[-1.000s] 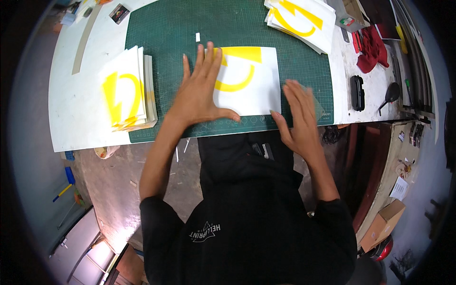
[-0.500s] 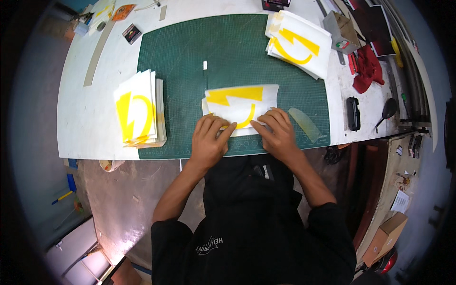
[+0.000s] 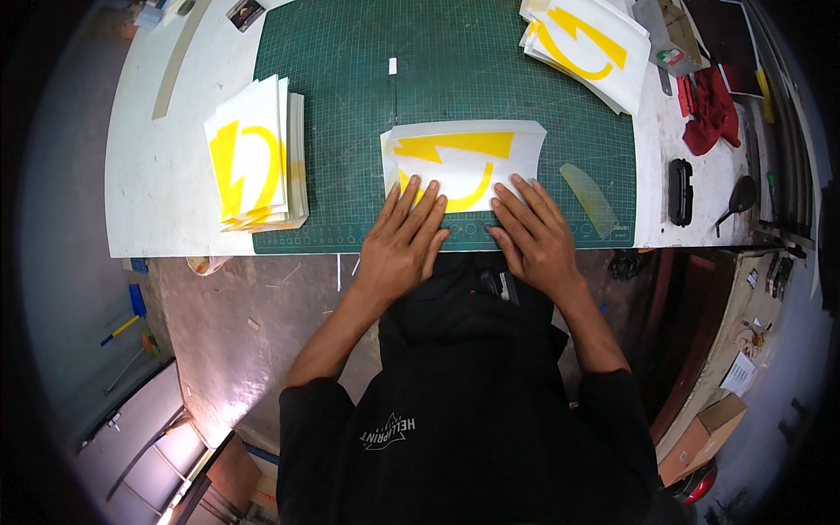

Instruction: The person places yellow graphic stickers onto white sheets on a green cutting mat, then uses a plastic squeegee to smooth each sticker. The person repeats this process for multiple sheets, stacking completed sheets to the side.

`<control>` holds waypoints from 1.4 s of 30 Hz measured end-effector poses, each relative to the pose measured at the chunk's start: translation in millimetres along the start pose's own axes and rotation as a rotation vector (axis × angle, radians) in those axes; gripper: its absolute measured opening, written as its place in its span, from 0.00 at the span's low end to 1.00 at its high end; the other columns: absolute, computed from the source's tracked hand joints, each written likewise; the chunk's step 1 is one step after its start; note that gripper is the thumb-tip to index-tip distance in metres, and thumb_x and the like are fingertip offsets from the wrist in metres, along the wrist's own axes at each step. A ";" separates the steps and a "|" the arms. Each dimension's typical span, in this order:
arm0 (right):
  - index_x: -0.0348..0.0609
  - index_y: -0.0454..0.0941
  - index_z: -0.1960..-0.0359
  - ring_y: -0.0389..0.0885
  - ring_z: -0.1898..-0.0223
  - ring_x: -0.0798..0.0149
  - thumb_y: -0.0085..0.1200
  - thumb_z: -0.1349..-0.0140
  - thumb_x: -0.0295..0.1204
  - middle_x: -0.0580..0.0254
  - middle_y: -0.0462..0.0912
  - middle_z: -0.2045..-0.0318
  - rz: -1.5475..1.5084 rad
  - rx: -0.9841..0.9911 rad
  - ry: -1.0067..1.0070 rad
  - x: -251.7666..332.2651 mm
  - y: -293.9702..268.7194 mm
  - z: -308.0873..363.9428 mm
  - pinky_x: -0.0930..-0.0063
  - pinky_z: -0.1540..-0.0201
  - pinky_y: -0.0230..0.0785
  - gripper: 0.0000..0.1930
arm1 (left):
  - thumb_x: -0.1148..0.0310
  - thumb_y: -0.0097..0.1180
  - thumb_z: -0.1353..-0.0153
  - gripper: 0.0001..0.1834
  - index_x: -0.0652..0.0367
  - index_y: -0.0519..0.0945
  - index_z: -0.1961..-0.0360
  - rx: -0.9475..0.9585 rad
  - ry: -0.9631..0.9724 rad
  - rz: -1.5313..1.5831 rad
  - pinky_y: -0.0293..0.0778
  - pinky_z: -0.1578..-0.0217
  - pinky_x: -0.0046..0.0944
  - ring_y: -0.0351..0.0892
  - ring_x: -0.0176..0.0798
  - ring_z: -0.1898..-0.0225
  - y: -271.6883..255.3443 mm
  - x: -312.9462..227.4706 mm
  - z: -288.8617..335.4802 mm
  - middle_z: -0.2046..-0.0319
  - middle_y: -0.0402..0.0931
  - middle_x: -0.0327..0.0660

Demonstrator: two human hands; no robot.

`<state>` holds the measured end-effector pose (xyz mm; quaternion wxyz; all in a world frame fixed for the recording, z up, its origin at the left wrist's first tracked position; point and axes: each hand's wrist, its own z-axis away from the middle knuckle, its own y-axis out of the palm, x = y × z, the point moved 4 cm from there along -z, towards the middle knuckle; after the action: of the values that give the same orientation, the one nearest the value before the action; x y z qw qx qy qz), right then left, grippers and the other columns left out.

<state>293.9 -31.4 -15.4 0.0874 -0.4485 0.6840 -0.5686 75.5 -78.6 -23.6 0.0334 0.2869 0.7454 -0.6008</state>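
Note:
A white sheet with a yellow cut-out design (image 3: 459, 157) lies on the green cutting mat (image 3: 341, 114) near the table's front edge. On its lower left part my left hand (image 3: 398, 241) rests flat, fingers stretched out. My right hand (image 3: 538, 234) lies the same way on the lower right part. Both hands cover portions of the sheet's near edge. Its far edge and right corner curl up slightly. Beside my right hand is a thin translucent piece with a curved edge (image 3: 586, 201).
To the left stands a stack of similar white and yellow sheets (image 3: 249, 166). Another pile (image 3: 582, 48) is at the far right. Right of the mat are a black case (image 3: 680, 192), a black spoon-shaped tool (image 3: 742, 194) and a red cloth (image 3: 713, 114).
My fingers were curled, pinching the sheet's near edge; now both hands lie flat on it with fingers extended. The sheet looks flatter. The whole view has shifted.

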 end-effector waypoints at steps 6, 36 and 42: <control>0.38 0.85 0.43 0.73 0.28 0.47 0.67 0.34 0.32 0.55 0.80 0.33 0.004 0.004 0.007 -0.1 0.0 -1.3 0.44 0.25 0.66 0.19 | 0.69 0.70 0.36 0.27 0.62 0.81 0.36 -0.016 0.010 -0.005 0.61 0.25 0.61 0.65 0.56 0.23 2.0 1.1 1.8 0.28 0.73 0.50; 0.38 0.80 0.36 0.67 0.24 0.52 0.57 0.28 0.31 0.55 0.76 0.30 0.013 0.138 0.093 12.8 9.6 -4.4 0.36 0.21 0.50 0.21 | 0.64 0.62 0.30 0.24 0.55 0.80 0.34 0.081 -0.044 -0.062 0.54 0.24 0.68 0.68 0.50 0.24 -12.5 10.7 9.1 0.28 0.73 0.44; 0.40 0.84 0.48 0.69 0.27 0.46 0.65 0.36 0.28 0.52 0.81 0.37 0.134 -0.003 0.161 -11.7 -15.3 3.0 0.31 0.21 0.46 0.15 | 0.60 0.71 0.37 0.15 0.54 0.88 0.52 -0.118 -0.098 -0.038 0.55 0.27 0.65 0.72 0.55 0.31 -8.8 10.6 -7.1 0.38 0.80 0.46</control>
<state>310.5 -24.4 -7.8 0.0692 -0.3550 0.7181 -0.5945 64.6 -69.0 -18.1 0.0755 0.2405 0.7822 -0.5698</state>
